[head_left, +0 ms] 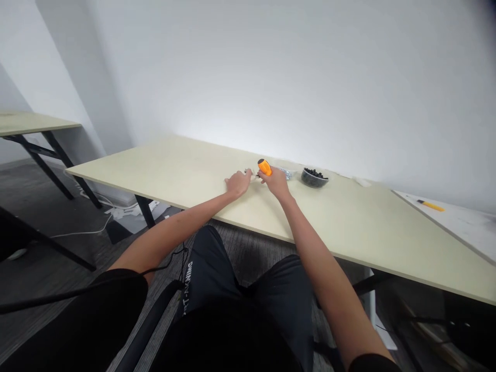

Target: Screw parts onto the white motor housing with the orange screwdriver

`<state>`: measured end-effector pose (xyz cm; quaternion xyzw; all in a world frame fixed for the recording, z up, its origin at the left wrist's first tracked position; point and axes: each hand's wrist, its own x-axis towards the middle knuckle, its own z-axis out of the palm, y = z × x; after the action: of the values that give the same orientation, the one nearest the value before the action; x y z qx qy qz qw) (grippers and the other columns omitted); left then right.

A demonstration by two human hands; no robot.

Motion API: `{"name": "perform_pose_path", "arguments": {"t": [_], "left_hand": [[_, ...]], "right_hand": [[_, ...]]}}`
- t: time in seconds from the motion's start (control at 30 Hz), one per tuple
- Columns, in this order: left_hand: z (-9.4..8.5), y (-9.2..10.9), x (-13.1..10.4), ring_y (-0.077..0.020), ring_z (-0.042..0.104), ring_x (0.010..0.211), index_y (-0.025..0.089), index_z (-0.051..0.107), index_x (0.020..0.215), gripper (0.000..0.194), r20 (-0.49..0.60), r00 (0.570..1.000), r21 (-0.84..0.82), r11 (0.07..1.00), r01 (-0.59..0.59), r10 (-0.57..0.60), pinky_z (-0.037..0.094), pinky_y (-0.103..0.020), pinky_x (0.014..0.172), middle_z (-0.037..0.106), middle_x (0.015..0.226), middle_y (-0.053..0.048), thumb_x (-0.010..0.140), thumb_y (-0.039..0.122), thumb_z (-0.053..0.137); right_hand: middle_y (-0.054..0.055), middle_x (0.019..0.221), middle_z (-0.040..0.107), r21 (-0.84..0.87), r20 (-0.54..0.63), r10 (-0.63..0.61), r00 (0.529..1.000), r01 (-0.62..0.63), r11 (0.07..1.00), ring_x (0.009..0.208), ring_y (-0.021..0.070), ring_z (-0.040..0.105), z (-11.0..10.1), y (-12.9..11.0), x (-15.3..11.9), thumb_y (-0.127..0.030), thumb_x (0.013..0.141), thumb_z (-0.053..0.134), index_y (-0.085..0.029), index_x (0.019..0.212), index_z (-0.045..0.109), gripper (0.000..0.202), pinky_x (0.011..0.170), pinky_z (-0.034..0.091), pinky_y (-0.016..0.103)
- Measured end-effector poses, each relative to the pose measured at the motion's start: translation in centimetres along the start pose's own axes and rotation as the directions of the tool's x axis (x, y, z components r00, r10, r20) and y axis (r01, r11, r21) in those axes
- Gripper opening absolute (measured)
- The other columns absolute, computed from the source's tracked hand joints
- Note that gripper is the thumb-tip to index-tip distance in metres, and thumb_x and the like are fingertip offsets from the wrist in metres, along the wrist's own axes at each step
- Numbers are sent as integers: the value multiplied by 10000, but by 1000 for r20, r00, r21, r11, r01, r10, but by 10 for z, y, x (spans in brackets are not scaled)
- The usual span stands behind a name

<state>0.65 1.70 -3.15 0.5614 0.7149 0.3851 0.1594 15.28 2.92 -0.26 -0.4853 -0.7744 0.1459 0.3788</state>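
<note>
My right hand (276, 182) is closed around a screwdriver with an orange handle (265, 167), its dark butt end tilted up toward me. The shaft and tip are mostly hidden by the fingers. Close beside it, my left hand (237, 184) rests low over the table with its fingers closed on a small piece. That piece (248, 171) shows only as a whitish and metallic bit, too small to name. Just behind my right hand lies a clear container or bag of small silvery parts (287, 174). Right of that stands a clear bowl (314, 181) of small black pieces.
The pale table (186, 175) runs along a white wall. At the right lies a white board (465, 227) with a yellow utility knife (431, 205) on it. A second table (34, 123) stands at the left. Papers (143, 214) and cables lie on the floor.
</note>
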Motion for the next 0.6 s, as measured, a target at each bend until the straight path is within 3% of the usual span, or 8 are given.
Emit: {"name": "perform_pose_path", "arguments": {"t": [0.17, 0.27, 0.43, 0.6], "left_hand": [[1, 0, 0, -320, 628, 986, 180, 644, 857, 563, 26, 1000, -12, 1000, 0, 0, 347, -462, 938, 714, 974, -146, 912, 556, 229], [-1, 0, -3, -306, 620, 996, 191, 637, 909, 587, 24, 999, -24, 999, -26, 26, 342, -458, 951, 707, 1007, -133, 924, 566, 186], [-1, 2, -12, -294, 613, 994, 213, 621, 918, 628, 27, 988, -61, 987, -149, 151, 308, -457, 992, 702, 995, -98, 918, 640, 160], [-1, 3, -13, -305, 630, 916, 197, 600, 859, 619, 78, 994, -77, 995, -71, 77, 398, -420, 849, 693, 954, -132, 921, 632, 163]], "right_hand": [[25, 727, 662, 34, 83, -23, 996, 21, 999, 672, 135, 567, -7, 4, 0, -450, 758, 644, -139, 847, 648, 323, 657, 357, 237], [22, 691, 643, 43, 55, -16, 998, 14, 999, 676, 140, 561, -7, 4, -3, -450, 768, 632, -133, 868, 642, 332, 672, 356, 245], [27, 804, 667, 119, 16, -31, 999, 29, 992, 733, 140, 601, -11, 1, -7, -463, 809, 570, -143, 971, 644, 367, 718, 389, 248], [23, 810, 675, 132, 42, -14, 999, 8, 991, 740, 140, 589, -16, 5, -7, -394, 719, 666, -150, 859, 689, 282, 713, 391, 250]]}}
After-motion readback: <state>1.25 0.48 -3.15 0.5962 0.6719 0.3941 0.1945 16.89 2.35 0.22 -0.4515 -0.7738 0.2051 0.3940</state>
